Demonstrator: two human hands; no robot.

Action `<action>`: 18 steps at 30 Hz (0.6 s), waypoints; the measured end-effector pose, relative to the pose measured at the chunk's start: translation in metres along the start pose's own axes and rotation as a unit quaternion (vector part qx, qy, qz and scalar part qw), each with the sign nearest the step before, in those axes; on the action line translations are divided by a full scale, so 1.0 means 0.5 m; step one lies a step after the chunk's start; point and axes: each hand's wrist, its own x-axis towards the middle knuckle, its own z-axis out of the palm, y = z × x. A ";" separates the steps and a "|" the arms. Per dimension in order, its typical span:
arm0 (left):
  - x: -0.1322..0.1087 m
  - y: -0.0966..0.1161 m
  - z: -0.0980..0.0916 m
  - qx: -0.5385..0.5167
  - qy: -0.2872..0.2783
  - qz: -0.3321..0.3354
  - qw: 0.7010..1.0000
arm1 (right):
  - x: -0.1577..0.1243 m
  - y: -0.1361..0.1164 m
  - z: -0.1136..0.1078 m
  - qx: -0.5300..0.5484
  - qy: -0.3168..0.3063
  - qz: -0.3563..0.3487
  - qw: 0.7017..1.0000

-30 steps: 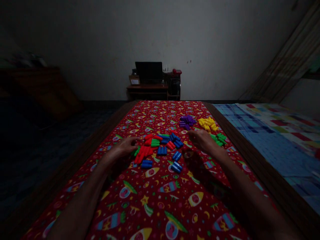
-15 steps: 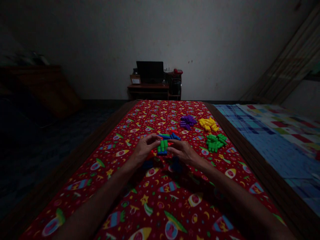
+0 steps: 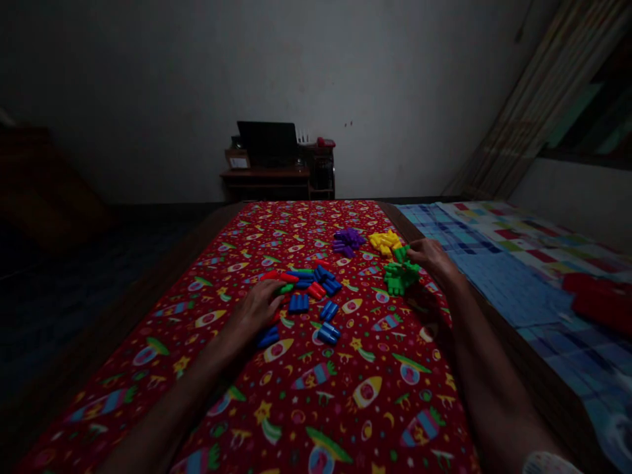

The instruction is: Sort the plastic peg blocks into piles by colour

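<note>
Toy building blocks lie sorted by colour on the red patterned cloth. My right hand [image 3: 428, 255] is closed on a green building block [image 3: 401, 253], held just above the pile of green blocks [image 3: 401, 278]. At the left of the mixed group, my left hand [image 3: 259, 303] has its fingers bent round a small green block [image 3: 286, 288]. Beside it are blue blocks [image 3: 299, 303], red blocks [image 3: 316, 290] and more blue blocks [image 3: 329, 332] nearer me. Part of a blue block [image 3: 267, 337] shows below the left hand.
A purple pile [image 3: 348, 241] and a yellow pile [image 3: 385, 242] sit farther back. The red cloth [image 3: 316, 401] covers a long table with dark wooden edges. A desk with a monitor [image 3: 267, 141] stands by the wall; bedding [image 3: 508, 263] lies to the right.
My hands have parted from the joint hold on green and blue blocks. The right moved right to the green pile with a green block; the left moved left and down. The view turned right.
</note>
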 end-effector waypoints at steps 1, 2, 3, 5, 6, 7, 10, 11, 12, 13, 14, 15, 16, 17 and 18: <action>0.000 0.002 0.001 -0.001 -0.006 0.001 1.000 | 0.001 0.016 0.002 -0.018 -0.013 0.021 1.000; 0.001 0.005 0.001 -0.003 -0.010 0.000 1.000 | 0.001 0.027 0.007 -0.038 -0.028 0.037 0.998; 0.002 0.008 -0.001 -0.004 -0.012 -0.005 1.000 | 0.000 0.034 0.013 -0.060 -0.043 0.049 0.996; 0.006 0.014 -0.006 -0.007 -0.002 -0.020 1.000 | -0.001 0.036 0.024 -0.100 -0.060 0.072 0.991; 0.008 0.017 -0.010 -0.010 0.011 -0.030 0.999 | -0.001 0.034 0.027 -0.118 -0.060 0.082 0.988; 0.010 0.020 -0.014 -0.014 0.029 -0.040 0.999 | -0.002 0.030 0.028 -0.133 -0.054 0.090 0.986; 0.019 0.037 -0.025 -0.045 0.078 -0.088 0.992 | -0.002 0.009 0.019 -0.156 -0.008 0.095 0.983; 0.021 0.046 -0.029 -0.070 0.084 -0.109 0.988 | -0.004 -0.003 0.014 -0.149 0.014 0.084 0.985; 0.024 0.056 -0.031 -0.104 0.083 -0.128 0.983 | -0.006 -0.018 0.010 -0.130 0.031 0.060 0.989; 0.025 0.069 -0.033 -0.146 0.077 -0.143 0.976 | -0.010 -0.039 0.009 -0.098 0.040 0.024 0.994; 0.026 0.082 -0.034 -0.189 0.067 -0.153 0.968 | -0.018 -0.064 0.010 -0.052 0.040 -0.025 0.998; 0.027 0.096 -0.035 -0.228 0.055 -0.157 0.959 | -0.028 -0.093 0.016 0.007 0.027 -0.086 0.996; 0.027 0.110 -0.034 -0.257 0.044 -0.157 0.953 | -0.042 -0.125 0.025 0.074 0.004 -0.152 0.986; 0.026 0.124 -0.033 -0.274 0.033 -0.154 0.949 | -0.059 -0.160 0.038 0.146 -0.033 -0.217 0.965; 0.024 0.137 -0.032 -0.281 0.024 -0.150 0.948 | -0.079 -0.193 0.051 0.212 -0.079 -0.275 0.934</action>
